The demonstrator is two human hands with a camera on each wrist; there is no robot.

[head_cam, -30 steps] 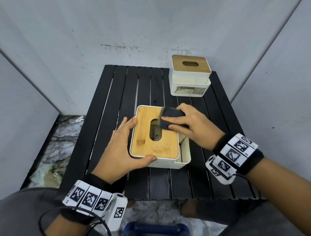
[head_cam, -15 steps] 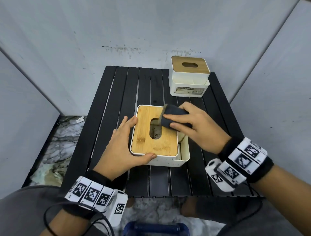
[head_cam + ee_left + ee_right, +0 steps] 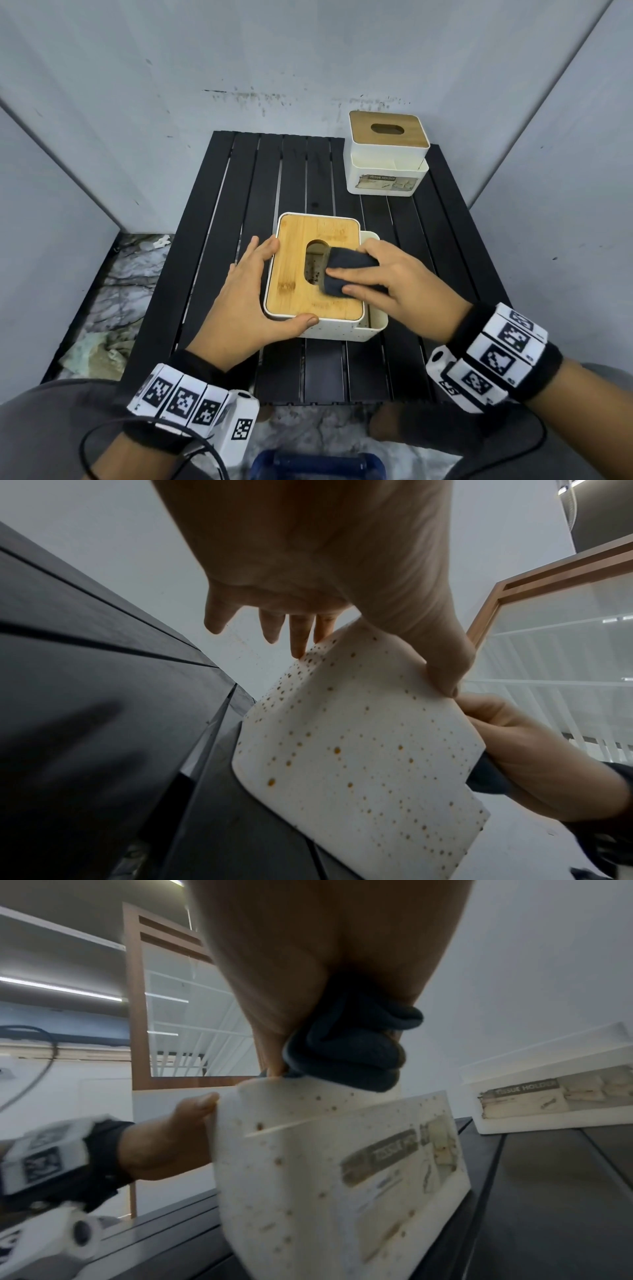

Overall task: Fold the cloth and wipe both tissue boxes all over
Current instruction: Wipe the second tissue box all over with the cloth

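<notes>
The near tissue box point(image 3: 342, 330) is white and speckled with a bamboo lid point(image 3: 291, 274), and it stands mid-table. My left hand point(image 3: 246, 301) braces it, with straight fingers along its left side and the thumb against the front wall. My right hand point(image 3: 394, 291) grips the folded dark cloth point(image 3: 346, 270) and presses it on the lid just right of the slot. In the right wrist view the cloth point(image 3: 349, 1047) is bunched in the hand above the box point(image 3: 325, 1177). The second tissue box point(image 3: 387, 154) stands at the table's far right corner.
The black slatted table point(image 3: 274, 178) is hemmed in by grey walls at the back and on both sides. Marble floor with crumpled litter point(image 3: 99, 346) lies to the left. A blue object point(image 3: 318, 466) sits below the table's near edge.
My right hand has drawn the cloth along the lid towards me, from the far end of the slot to its near half. The left hand has kept its place on the box.
</notes>
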